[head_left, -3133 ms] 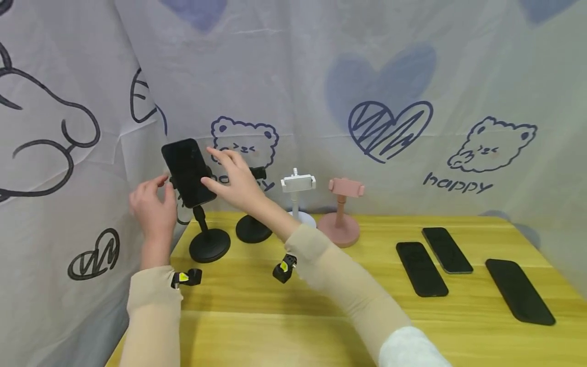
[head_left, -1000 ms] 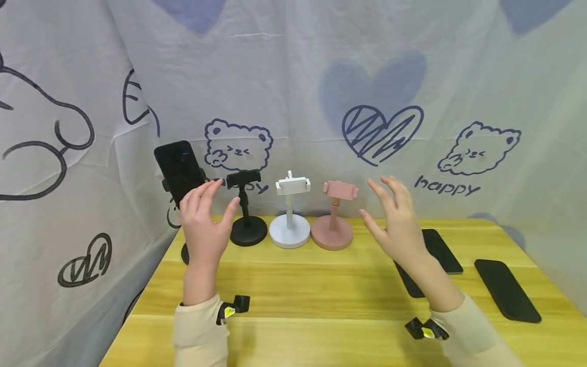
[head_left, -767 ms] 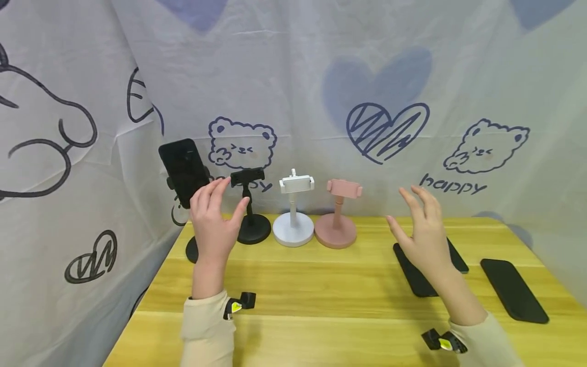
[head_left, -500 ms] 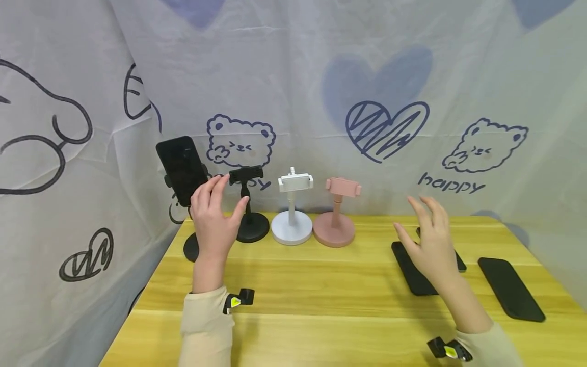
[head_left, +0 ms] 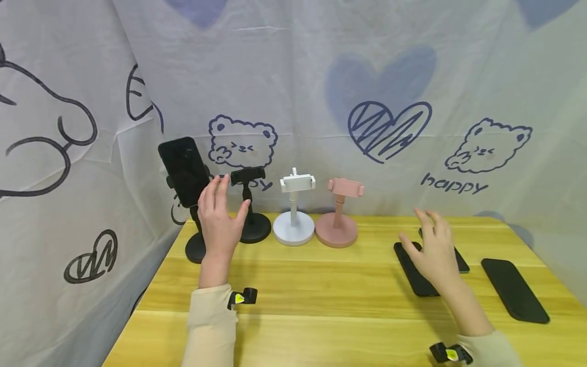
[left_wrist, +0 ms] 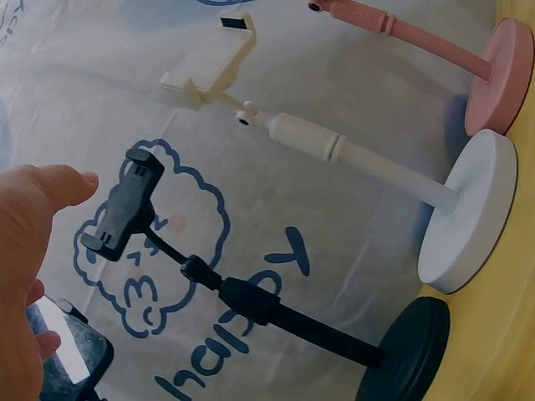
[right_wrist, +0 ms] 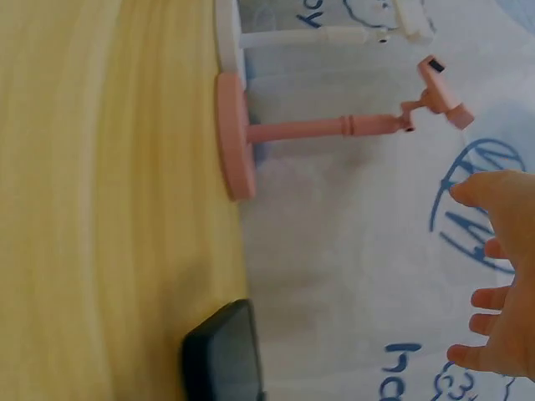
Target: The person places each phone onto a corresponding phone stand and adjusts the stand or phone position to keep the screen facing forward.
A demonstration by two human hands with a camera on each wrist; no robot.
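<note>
In the head view a smartphone (head_left: pixel 184 171) sits tilted in the clamp of the leftmost black phone stand (head_left: pixel 196 248). My left hand (head_left: pixel 221 221) hovers just right of it, thumb spread, holding nothing. Beside that hand stands a second black phone stand (head_left: pixel 254 227), its clamp unoccupied; the left wrist view shows the clamp (left_wrist: pixel 125 205) near my thumb. My right hand (head_left: pixel 435 252) hangs over the right side of the table, fingers spread and holding nothing. Below it lie a black smartphone (head_left: pixel 415 278) and another smartphone (head_left: pixel 462 262), both partly hidden by the hand.
A white phone stand (head_left: pixel 293 232) and a pink phone stand (head_left: pixel 337 234) stand in line along the back of the wooden table (head_left: pixel 321 295). Another black smartphone (head_left: pixel 515 290) lies at the far right. A printed cloth (head_left: pixel 312 76) hangs behind and at the left.
Both hands came away from the phone in the leftmost stand. The right hand swung far right and sank toward the lying phones; the left shifted right and has barely moved lately.
</note>
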